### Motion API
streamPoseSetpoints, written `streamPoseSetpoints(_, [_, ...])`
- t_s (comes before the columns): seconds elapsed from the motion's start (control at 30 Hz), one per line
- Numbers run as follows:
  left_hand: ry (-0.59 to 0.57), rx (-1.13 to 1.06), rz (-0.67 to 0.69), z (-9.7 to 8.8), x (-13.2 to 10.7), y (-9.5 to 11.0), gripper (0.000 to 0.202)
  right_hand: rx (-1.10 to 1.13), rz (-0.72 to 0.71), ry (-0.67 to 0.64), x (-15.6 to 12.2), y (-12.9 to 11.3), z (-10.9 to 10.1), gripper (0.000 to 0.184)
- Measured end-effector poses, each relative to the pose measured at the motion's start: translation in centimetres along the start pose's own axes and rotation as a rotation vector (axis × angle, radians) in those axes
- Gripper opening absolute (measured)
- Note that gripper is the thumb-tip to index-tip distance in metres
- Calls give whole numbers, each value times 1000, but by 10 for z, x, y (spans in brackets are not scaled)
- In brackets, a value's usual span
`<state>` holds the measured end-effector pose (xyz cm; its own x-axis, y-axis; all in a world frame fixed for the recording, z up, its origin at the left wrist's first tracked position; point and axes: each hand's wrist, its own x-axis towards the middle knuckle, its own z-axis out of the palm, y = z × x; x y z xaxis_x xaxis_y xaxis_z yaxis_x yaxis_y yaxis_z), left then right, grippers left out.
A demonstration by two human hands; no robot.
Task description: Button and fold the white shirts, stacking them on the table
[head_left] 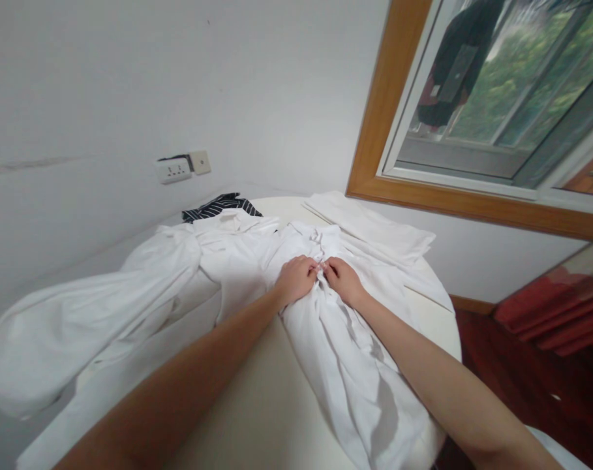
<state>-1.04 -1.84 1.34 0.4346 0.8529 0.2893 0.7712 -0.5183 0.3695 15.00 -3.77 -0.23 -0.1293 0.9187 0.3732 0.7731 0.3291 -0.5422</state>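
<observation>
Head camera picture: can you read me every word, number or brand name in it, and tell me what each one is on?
There are none I can read.
White clothing: no writing shows.
Wall socket: any marks are too small to read.
Dark thing at upper right: too blurred to read.

Left forearm (198,362): bare, entering from 8 o'clock, slanting up toward 2 o'clock.
Left wrist (279,297): nearly in line with the forearm.
Left hand (297,279): back upward, fingers curled inward, thumb and fingertips drawn into a pinch.
Right forearm (433,378): bare, entering from 4 o'clock, slanting up toward 10 o'clock.
Right wrist (359,299): nearly straight.
Right hand (344,279): back upward, fingers bent, tips pinched, pointing toward 10 o'clock.
Both hands: level, fingertips just beside each other; contact between them is too small to tell.
</observation>
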Motion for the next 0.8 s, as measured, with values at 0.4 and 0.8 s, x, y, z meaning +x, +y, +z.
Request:
streamPoseSetpoints(0.4, [159,-28,8,-15,6,5,24,132,34,154,31,10,-5,30])
streamPoseSetpoints(0.8, [110,220,-102,-21,0,-7,25,-153,102,208,61,24,-4,26])
